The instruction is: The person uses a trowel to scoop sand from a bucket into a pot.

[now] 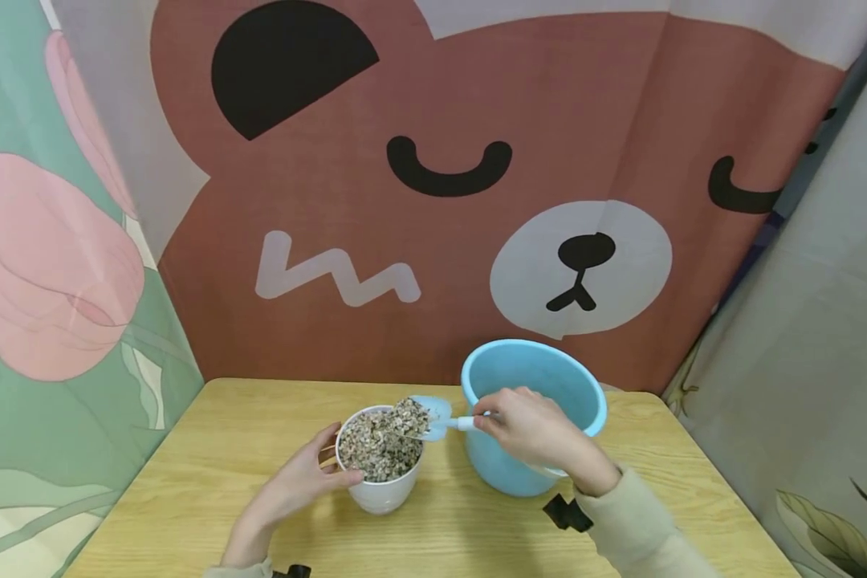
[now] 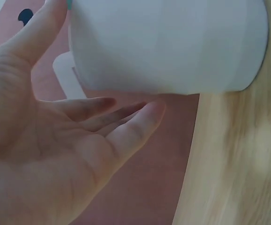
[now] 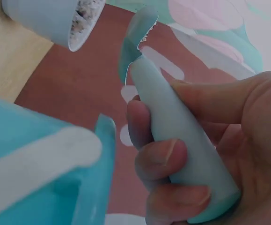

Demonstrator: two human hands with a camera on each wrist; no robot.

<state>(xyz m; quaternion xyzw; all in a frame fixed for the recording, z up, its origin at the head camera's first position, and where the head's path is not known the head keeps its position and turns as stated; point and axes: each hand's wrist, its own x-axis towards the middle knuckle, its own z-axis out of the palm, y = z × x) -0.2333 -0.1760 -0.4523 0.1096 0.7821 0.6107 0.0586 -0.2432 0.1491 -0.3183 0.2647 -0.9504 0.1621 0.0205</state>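
Observation:
A white pot (image 1: 384,498) stands on the table, filled with a mottled, grainy mix (image 1: 376,449). My left hand (image 1: 299,480) cups its left side, thumb along the near rim and fingers at the far side; the left wrist view shows the pot's wall (image 2: 168,47) close above the curved fingers. My right hand (image 1: 531,425) grips a small light-blue shovel (image 1: 441,411) by its pale handle (image 3: 182,140), fingers wrapped round it. Over the pot's right rim, the shovel's blade carries a heap of grains (image 1: 410,417) that overlaps the mix below.
A light-blue bucket (image 1: 502,466) stands right of the pot, beneath my right forearm; its inside is partly hidden by the hand. Its white handle (image 3: 41,164) shows in the right wrist view. Behind the wooden table (image 1: 246,417) hangs a curtain (image 1: 318,337) with a bear print.

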